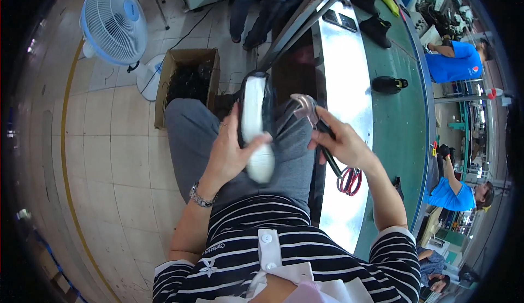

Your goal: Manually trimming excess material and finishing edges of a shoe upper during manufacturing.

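Mid-frame: your left fingers (233,125) grip the white-soled shoe (254,106), right fingers (333,122) the pincers (312,116); loose left hold could let the shoe slip.

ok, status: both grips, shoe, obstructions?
Left grip: holding dark shoe, white sole facing camera. Right grip: holding metal-headed hand tool, apart from shoe. Nothing visible between them.

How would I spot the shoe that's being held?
Start at the striped-shirted person's grey trousers. Over them, the left hand holds the shoe. Unlike the dark shoes on the green bench, it shows a long white underside.
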Available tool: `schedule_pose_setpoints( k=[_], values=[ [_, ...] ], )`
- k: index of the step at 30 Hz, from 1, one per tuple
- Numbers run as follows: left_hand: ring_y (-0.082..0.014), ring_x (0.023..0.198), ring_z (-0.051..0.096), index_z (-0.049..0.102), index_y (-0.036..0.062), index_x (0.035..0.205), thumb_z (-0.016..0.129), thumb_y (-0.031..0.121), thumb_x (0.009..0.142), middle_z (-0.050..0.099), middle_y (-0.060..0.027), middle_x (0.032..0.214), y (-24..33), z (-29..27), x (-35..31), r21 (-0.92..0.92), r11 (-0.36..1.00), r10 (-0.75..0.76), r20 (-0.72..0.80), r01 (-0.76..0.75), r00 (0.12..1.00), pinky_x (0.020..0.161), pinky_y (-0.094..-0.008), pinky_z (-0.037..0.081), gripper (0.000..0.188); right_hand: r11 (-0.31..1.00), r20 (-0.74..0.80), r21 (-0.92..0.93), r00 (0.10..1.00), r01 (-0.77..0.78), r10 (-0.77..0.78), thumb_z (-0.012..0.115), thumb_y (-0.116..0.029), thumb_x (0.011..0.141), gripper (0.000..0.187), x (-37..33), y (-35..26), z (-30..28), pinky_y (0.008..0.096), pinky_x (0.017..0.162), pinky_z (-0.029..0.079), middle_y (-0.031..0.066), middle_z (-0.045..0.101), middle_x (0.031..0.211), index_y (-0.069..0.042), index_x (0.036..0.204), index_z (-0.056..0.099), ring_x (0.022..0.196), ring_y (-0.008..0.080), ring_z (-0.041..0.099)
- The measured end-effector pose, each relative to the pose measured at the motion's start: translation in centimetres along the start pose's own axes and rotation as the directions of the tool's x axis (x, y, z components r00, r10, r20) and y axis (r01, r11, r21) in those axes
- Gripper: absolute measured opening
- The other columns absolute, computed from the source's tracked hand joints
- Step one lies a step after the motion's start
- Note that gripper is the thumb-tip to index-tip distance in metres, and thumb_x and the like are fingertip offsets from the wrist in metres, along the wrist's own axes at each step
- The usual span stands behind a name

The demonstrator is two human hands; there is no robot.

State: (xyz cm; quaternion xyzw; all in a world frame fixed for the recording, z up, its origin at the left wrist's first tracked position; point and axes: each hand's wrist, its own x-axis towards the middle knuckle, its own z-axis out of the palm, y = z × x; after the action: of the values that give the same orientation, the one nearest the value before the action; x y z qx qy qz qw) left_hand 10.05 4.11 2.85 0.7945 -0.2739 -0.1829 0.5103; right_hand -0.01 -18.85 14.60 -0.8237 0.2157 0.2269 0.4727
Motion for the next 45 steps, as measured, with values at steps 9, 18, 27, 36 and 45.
schedule_pose_setpoints(
  k=[9,18,27,36,45],
  values=[
    [-0.0404,0.067,0.062,0.065,-0.005,0.09,0.054,0.027,0.099,0.061,-0.0238,0.072,0.1,-3.0,0.4,0.099,0.995,0.031,-0.147,-0.016,0.989,0.057,-0.0425,0.046,0.035,0.895,0.193,-0.161,0.903,0.415,-0.384,0.056,-0.019,0.098,0.056,2.8,-0.9,2.1,0.035,0.073,0.05,0.0096,0.066,0.082,-0.013,0.148,0.031,0.071,0.0184,0.064],
    [-0.0325,0.059,0.064,0.066,-0.004,0.095,0.06,0.021,0.094,0.061,-0.0178,0.063,1.9,-1.1,-1.0,0.492,0.866,0.141,-0.076,-0.086,0.987,0.054,-0.0383,0.05,0.026,0.619,0.48,-0.684,0.877,0.385,-0.016,0.052,-0.009,0.095,0.058,4.2,-8.7,1.7,0.0364,0.052,0.052,0.0178,0.066,0.071,-0.006,0.148,0.027,0.058,0.0299,0.066],
    [-0.015,0.115,0.054,0.035,0.0181,0.149,0.064,0.039,0.092,0.053,-0.0052,0.132,-1.4,0.6,2.0,-0.862,-0.084,-0.245,0.504,0.5,0.828,0.097,-0.0325,0.043,0.067,0.796,0.346,-0.487,0.916,0.36,-0.202,0.058,-0.01,0.093,0.065,3.0,-4.0,2.5,0.0369,0.047,0.049,0.0142,0.066,0.072,-0.02,0.149,0.026,0.053,0.0273,0.064],
    [-0.0137,0.113,0.051,0.028,0.016,0.15,0.059,0.033,0.093,0.05,-0.0047,0.128,0.0,0.6,3.2,-0.866,0.221,-0.242,0.396,0.448,0.886,0.097,-0.0298,0.043,0.067,0.459,0.431,-0.719,0.853,0.522,-0.294,0.056,-0.015,0.095,0.054,3.4,-10.8,-1.4,0.0395,0.052,0.052,0.019,0.067,0.075,-0.012,0.145,0.035,0.054,0.0304,0.064],
    [-0.0127,0.112,0.052,0.026,0.016,0.151,0.058,0.029,0.095,0.049,-0.0045,0.131,-0.8,-0.6,4.1,-0.818,0.32,-0.193,0.438,0.479,0.878,0.094,-0.0286,0.045,0.066,0.378,0.329,-0.787,0.85,0.488,-0.413,0.052,-0.026,0.099,0.065,9.6,-7.1,-2.2,0.0347,0.044,0.045,0.0106,0.062,0.069,-0.028,0.153,0.017,0.045,0.0236,0.057]
  ],
)
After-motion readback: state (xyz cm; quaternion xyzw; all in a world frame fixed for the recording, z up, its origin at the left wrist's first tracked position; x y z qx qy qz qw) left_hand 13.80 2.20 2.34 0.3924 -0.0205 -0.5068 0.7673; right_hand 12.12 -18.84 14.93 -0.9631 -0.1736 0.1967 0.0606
